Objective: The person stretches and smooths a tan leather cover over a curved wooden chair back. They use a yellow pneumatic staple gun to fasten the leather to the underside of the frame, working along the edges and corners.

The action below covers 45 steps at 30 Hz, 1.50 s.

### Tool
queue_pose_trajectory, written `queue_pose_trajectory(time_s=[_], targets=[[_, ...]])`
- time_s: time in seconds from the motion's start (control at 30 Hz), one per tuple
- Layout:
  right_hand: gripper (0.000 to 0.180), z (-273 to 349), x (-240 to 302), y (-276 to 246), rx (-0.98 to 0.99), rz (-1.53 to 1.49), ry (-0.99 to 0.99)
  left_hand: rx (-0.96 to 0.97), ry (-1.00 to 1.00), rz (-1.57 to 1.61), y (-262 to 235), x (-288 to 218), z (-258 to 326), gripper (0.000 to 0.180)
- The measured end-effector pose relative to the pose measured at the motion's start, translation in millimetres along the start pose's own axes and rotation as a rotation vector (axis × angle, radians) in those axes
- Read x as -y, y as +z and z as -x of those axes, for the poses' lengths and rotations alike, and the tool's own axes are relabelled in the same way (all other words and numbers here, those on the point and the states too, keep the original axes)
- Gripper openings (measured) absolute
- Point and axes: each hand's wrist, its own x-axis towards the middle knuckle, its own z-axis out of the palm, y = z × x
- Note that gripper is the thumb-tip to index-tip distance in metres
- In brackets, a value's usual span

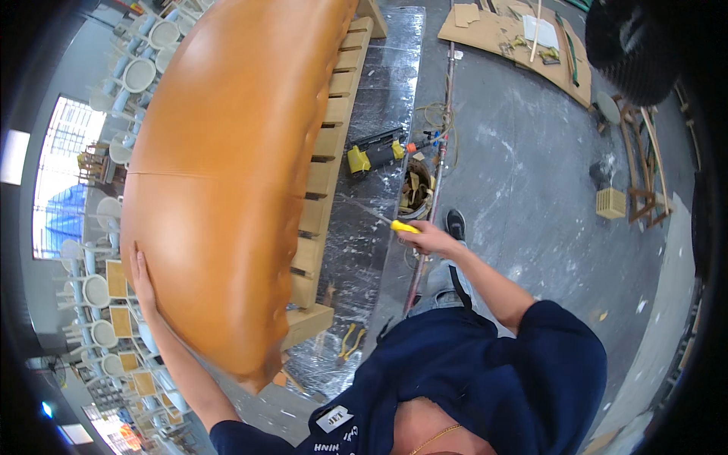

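A large curved piece of upholstery in tan-orange leather [220, 152] lies on a slatted wooden frame [322, 167], with a puckered edge along the slats. My left hand [142, 282] rests against its outer left side, fingers stretched out along the leather. In my right hand [432, 239] is a screwdriver [404, 227] with a yellow handle. Its thin metal shaft points left toward the slats, apart from them; the tip is hard to make out. Just beyond that hand, a black staple gun with yellow wrapping [377, 154] lies on the film-covered bench [364, 235].
Yellow-handled pliers [351, 341] lie near the frame's near end. A bucket of scraps [416, 189] stands beside the bench, by a pipe and hose [442, 152]. Cardboard [485, 34] with scraps lies at the far right. A yellow crate [610, 203] and stacked chairs [95, 290] stand farther off.
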Motion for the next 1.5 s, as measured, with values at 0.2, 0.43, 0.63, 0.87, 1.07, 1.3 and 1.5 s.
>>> queue_pose_trajectory(time_s=[0.2, 0.43, 0.63, 0.87, 1.07, 1.3, 1.5], targets=[[0.045, 82.6, 187.7, -225.7, 0.006, 0.574, -0.255, -0.003, -0.137, -0.372, 13.1, -49.1, -24.2, 0.061], [0.04, 29.4, 368.9, -283.2, 0.215, 1.002, -0.418, -0.01, -0.386, -0.654, 62.0, -128.7, -34.1, 0.065], [0.044, -16.1, 424.5, -303.6, 0.263, 1.076, -0.456, -0.054, -0.388, -0.704, 79.9, -159.1, -20.7, 0.066], [0.049, -48.7, 444.2, -318.8, 0.265, 1.119, -0.491, -0.099, -0.405, -0.707, 93.7, -187.1, -20.6, 0.067], [0.053, -47.3, 455.2, -318.0, 0.285, 1.158, -0.518, -0.178, -0.387, -0.616, 97.0, -183.0, -17.7, 0.066], [0.049, -46.3, 460.7, -310.3, 0.378, 1.177, -0.481, -0.215, -0.372, -0.603, 97.7, -194.2, -16.6, 0.063], [0.051, -45.1, 463.6, -289.8, 0.411, 1.165, -0.475, -0.219, -0.333, -0.569, 94.0, -183.8, -14.3, 0.062]])
